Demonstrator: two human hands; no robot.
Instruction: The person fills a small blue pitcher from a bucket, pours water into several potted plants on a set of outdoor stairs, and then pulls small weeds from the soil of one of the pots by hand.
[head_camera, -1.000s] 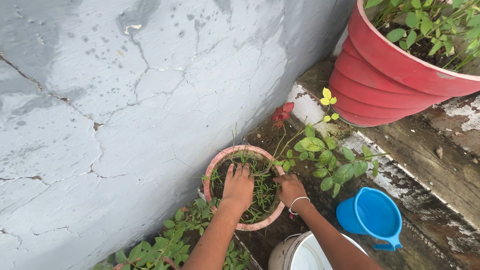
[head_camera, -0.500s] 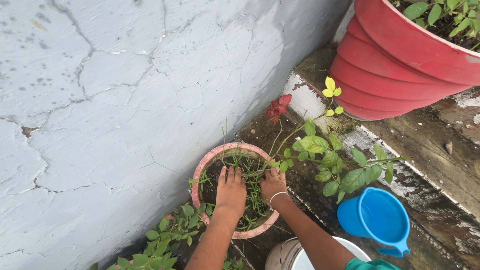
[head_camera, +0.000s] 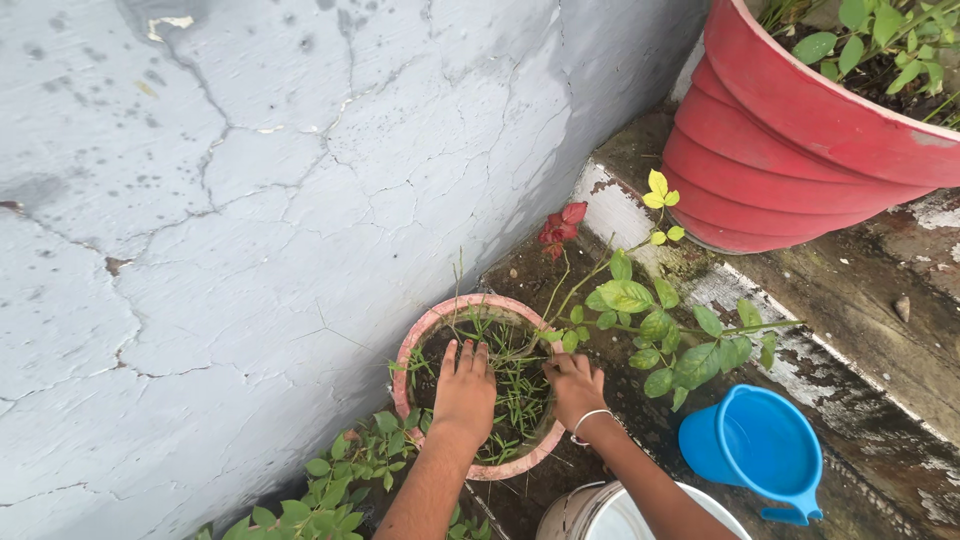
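— Hands first: where are they?

— Both are in the small terracotta pot that stands at the foot of the cracked grey wall. The left hand lies flat on the soil with fingers spread wide, holding nothing, among thin grass-like weeds. The right hand, with a bangle at the wrist, rests at the pot's rim on the side away from the wall, fingers curled down into the soil near the plant's stem; I cannot tell whether it grips anything.

— And around the pot?

— A leafy rose plant leans out of the pot away from the wall, with a dark red bloom above. Past those leaves sits a blue plastic mug. A white bucket is just below the pot, a big red planter stands well beyond on a mossy ledge, and low green leaves crowd the pot's near side.

— Any risk?

— I'd judge the slender stem could snap or loosen if the fingers tug close to its base, and thorns may prick the right hand.
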